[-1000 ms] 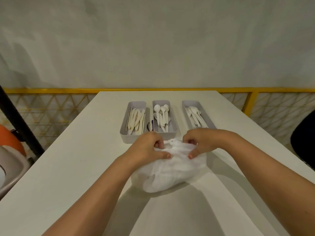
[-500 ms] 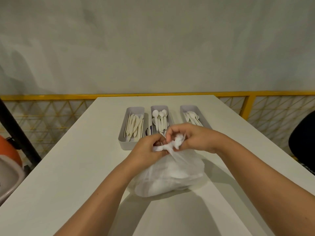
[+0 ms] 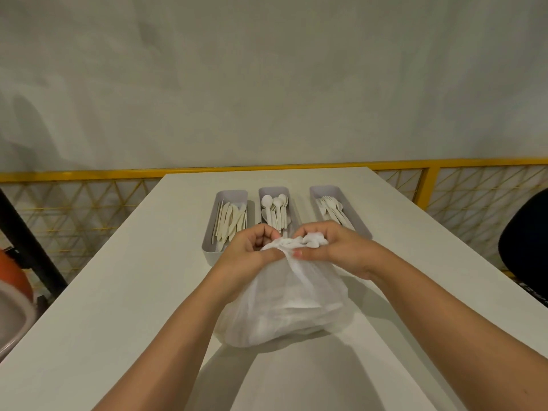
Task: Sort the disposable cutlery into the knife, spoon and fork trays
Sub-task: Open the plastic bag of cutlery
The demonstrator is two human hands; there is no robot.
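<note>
Left hand (image 3: pixel 252 250) and right hand (image 3: pixel 329 247) each grip the bunched neck of the plastic bag (image 3: pixel 290 310). They are side by side, no longer overlapped as before. The bag rests on the table (image 3: pixel 118 292), near side of the filled knife tray (image 3: pixel 229 193), spoon tray (image 3: pixel 274 189) and fork tray (image 3: pixel 326 189).

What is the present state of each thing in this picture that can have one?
plastic bag: on the table, top bunched shut, contents unclear
left hand: pinches the bag's top
right hand: grips the bag's top
knife tray: partly filled with knives
spoon tray: partly filled with spoons
fork tray: partly filled with forks
</note>
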